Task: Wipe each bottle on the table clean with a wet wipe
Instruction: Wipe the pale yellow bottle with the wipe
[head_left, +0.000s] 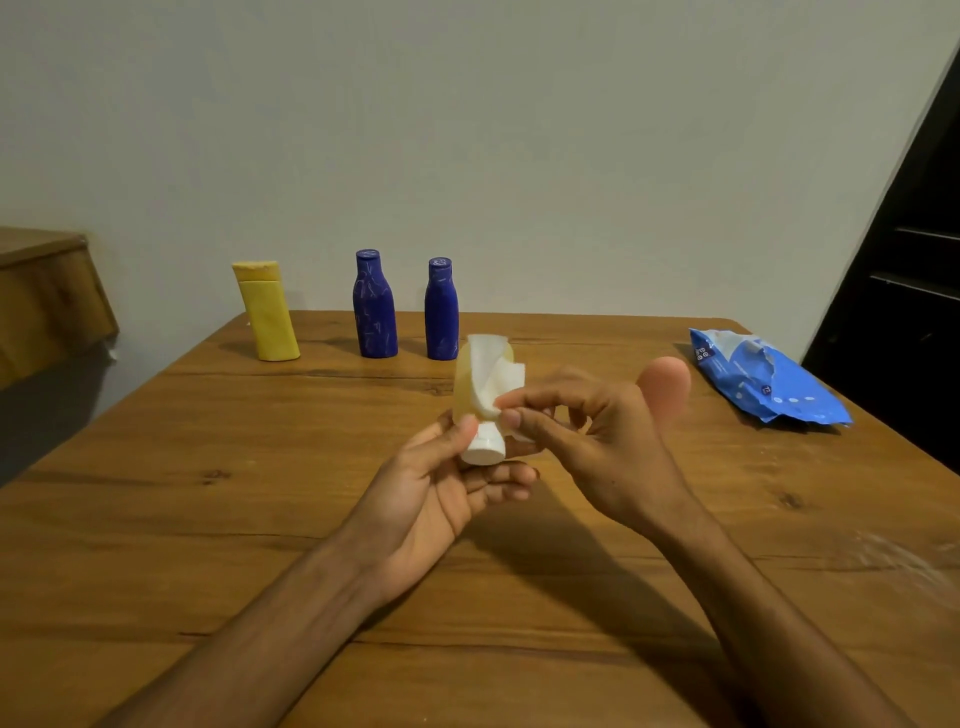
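Observation:
My left hand (441, 483) holds a pale yellow bottle (465, 395) by its white cap end (483, 449), with the bottle pointing away from me above the table. A white wet wipe (493, 374) is wrapped over the bottle's body, and my right hand (587, 431) pinches the wipe against it. At the back of the table stand a yellow bottle (267, 312) and two dark blue bottles (375, 306) (441, 312). A pink bottle (667, 384) stands behind my right hand, mostly hidden.
A torn blue wet-wipe packet (758, 379) lies at the right on the wooden table (208, 519). A wooden ledge (47, 291) is at the far left, and a dark shelf unit (904, 270) at the right. A wall rises just behind the table.

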